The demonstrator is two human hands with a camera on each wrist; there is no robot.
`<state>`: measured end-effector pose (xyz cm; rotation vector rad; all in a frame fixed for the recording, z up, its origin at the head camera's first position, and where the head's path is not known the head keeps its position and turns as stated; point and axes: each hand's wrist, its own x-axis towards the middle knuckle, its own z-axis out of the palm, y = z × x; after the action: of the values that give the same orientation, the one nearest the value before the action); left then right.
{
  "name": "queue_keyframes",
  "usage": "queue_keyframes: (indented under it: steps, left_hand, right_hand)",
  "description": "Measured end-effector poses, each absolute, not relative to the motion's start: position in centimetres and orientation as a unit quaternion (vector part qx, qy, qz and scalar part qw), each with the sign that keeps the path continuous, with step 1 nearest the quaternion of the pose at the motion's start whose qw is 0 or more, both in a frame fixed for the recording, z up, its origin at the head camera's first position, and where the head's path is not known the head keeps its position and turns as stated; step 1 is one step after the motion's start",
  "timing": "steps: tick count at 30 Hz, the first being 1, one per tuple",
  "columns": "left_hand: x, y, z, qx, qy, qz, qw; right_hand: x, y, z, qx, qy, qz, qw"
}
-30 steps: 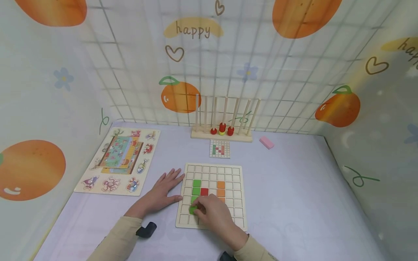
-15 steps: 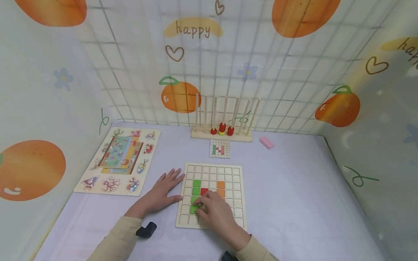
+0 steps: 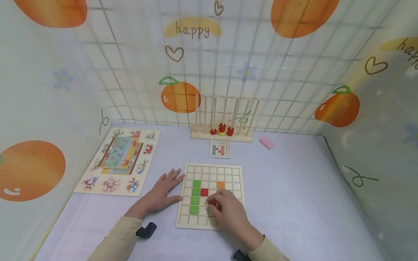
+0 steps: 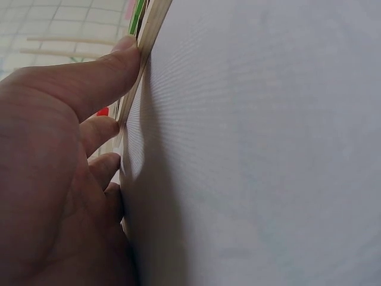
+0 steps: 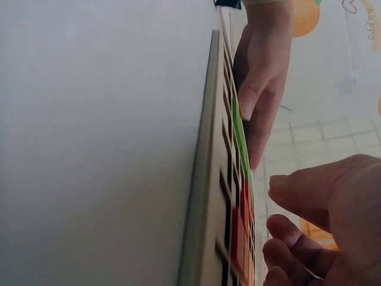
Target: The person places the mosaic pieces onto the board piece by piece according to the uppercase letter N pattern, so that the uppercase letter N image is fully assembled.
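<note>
A square wooden grid board lies on the table, holding a column of several green tiles, a red tile and an orange tile. My left hand rests beside the board with straight fingers; the thumb touches its left edge. Above the board's middle, my right hand has its fingers loosely bent over another red tile. In the right wrist view, the thumb and fingers stand apart, nothing between them. The right hand hides the cells beneath it.
A small pattern card lies behind the board, before a peg stand with red and yellow beads. To the right is a pink block. A sea-animal puzzle board lies at left, bearing stacked picture boards.
My right hand has moved right, from the lowest green tile to over the red tile. That green tile, slightly askew at first, now sits square in its cell. The left hand stays still.
</note>
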<state>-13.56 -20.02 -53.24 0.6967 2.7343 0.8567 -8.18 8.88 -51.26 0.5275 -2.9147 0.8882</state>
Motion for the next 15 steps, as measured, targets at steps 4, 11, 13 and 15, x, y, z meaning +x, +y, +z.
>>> queue_keyframes:
  steps: [4,11,13,15]
  left_hand:
    - [-13.5,-20.1,-53.3,0.233,0.924,0.288,0.101]
    - [-13.6,-20.2,-53.4,0.236,0.922,0.289,0.102]
    - [-13.6,-20.2,-53.4,0.236,0.922,0.289,0.102]
    - [-13.6,-20.3,-53.4,0.235,0.923,0.287,0.104]
  right_hand:
    - [-8.4,10.4,-51.1,0.145,-0.947,0.285,0.018]
    - [-8.7,13.5,-50.8,0.103,-0.956,0.271,0.037]
    - [-8.7,14.3,-50.8,0.095,-0.958,0.267,0.044]
    - [-8.8,15.1,-50.8,0.086,-0.959,0.266,0.046]
